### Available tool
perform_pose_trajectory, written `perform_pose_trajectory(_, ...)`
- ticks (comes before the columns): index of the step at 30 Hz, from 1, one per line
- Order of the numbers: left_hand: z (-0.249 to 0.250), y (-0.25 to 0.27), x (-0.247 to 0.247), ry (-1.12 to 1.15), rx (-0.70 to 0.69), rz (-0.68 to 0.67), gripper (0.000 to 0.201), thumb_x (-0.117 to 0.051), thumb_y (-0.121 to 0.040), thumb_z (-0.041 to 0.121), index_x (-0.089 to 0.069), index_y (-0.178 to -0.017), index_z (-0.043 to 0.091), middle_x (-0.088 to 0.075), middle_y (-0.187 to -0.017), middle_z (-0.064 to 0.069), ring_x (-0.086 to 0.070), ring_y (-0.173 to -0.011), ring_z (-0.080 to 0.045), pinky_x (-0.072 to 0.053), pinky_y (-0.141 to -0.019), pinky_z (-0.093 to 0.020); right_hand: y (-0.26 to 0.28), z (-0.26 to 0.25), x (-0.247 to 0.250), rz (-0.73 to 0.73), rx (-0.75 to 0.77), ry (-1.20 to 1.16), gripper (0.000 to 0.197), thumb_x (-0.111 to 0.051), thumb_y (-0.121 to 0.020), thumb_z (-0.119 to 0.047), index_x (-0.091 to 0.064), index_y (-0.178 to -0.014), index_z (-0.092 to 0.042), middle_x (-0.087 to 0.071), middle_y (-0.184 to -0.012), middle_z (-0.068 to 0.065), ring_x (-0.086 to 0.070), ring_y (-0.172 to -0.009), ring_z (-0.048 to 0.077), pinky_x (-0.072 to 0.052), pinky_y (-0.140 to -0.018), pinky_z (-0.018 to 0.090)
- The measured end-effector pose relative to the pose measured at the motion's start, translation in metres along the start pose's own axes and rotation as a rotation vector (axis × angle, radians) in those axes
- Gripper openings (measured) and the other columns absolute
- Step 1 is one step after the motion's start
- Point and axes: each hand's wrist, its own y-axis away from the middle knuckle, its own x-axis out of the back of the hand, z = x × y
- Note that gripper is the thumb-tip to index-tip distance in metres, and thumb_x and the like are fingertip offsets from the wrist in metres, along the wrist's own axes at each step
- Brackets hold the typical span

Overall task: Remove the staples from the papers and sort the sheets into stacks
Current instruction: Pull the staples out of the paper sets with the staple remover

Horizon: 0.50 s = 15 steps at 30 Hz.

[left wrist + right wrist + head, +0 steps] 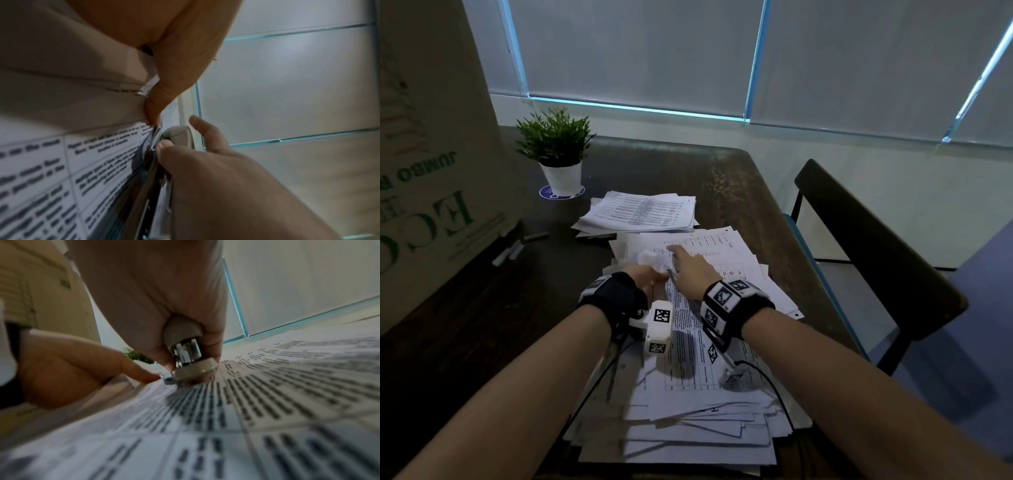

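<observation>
A messy pile of printed papers (688, 394) covers the near part of the dark table (722, 178). My right hand (693, 270) grips a chrome and grey staple remover (186, 352), its jaws down at the top corner of the upper printed sheet (98, 155). Just left of it, my left hand (643, 274) presses an extended fingertip (141, 374) on the paper beside the remover's tip (153, 152). A sheet curls up behind that hand. The staple itself is hidden. A tidier stack of sheets (640, 212) lies further back.
A potted plant (558, 154) stands at the back left. A large cardboard box (424, 171) fills the left side, with small grey sticks (510, 253) at its foot. A dark chair (876, 246) stands off the table's right edge.
</observation>
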Motion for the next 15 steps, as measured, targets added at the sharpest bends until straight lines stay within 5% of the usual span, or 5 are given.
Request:
perform_pose_trajectory(2,-0.001,-0.005,0.0,-0.006,0.002,0.038,0.023,-0.071,-0.079,0.001,-0.065,-0.1,-0.008,-0.064,-0.083,-0.017,-0.061,-0.078,-0.027,-0.051,-0.078,-0.039,0.001,-0.001,0.002,0.009,0.009,0.01,0.039,-0.047,-0.101,-0.015,-0.044,-0.139,-0.02,-0.057,-0.127,0.015,-0.053,-0.115,0.034,-0.043,-0.085,0.035)
perform_pose_trajectory(6,0.005,0.007,-0.005,-0.127,-0.003,0.119,0.019,-0.069,-0.084,0.006,-0.056,-0.07,0.005,-0.056,-0.075,-0.009,-0.051,-0.07,-0.018,-0.04,-0.053,-0.024,0.002,0.001,0.008,0.004,0.028,0.008,0.031,-0.052,-0.095,-0.009,-0.064,-0.121,-0.021,-0.064,-0.124,0.009,-0.058,-0.112,0.029,-0.044,-0.083,0.031)
perform_pose_trajectory(8,0.006,0.009,-0.009,-0.148,-0.017,0.137,0.011,-0.068,-0.085,0.006,-0.058,-0.079,0.004,-0.058,-0.086,-0.01,-0.051,-0.082,-0.019,-0.037,-0.048,-0.02,0.003,0.003,0.011,-0.027,0.029,-0.072,0.031,-0.051,-0.094,-0.008,-0.069,-0.116,-0.019,-0.068,-0.115,0.006,-0.062,-0.104,0.026,-0.049,-0.082,0.031)
perform_pose_trajectory(11,0.011,0.015,-0.01,-0.263,-0.043,0.169,0.049,-0.069,-0.085,0.015,-0.051,-0.125,-0.005,-0.054,-0.128,-0.016,-0.053,-0.112,-0.023,-0.046,-0.079,-0.023,0.004,0.022,0.016,0.016,-0.071,-0.436,0.029,-0.048,-0.097,-0.007,-0.072,-0.109,-0.018,-0.066,-0.088,0.0,-0.063,-0.075,0.021,-0.053,-0.076,0.033)
perform_pose_trajectory(15,0.014,0.02,-0.006,-0.422,-0.038,0.147,0.063,-0.066,-0.087,0.03,-0.044,-0.133,-0.007,-0.046,-0.14,-0.016,-0.046,-0.127,-0.029,-0.038,-0.1,-0.029,0.006,0.067,0.014,0.267,-0.357,-1.036,0.028,-0.047,-0.1,-0.008,-0.069,-0.109,-0.022,-0.065,-0.102,0.013,-0.062,-0.071,0.028,-0.057,-0.086,0.051)
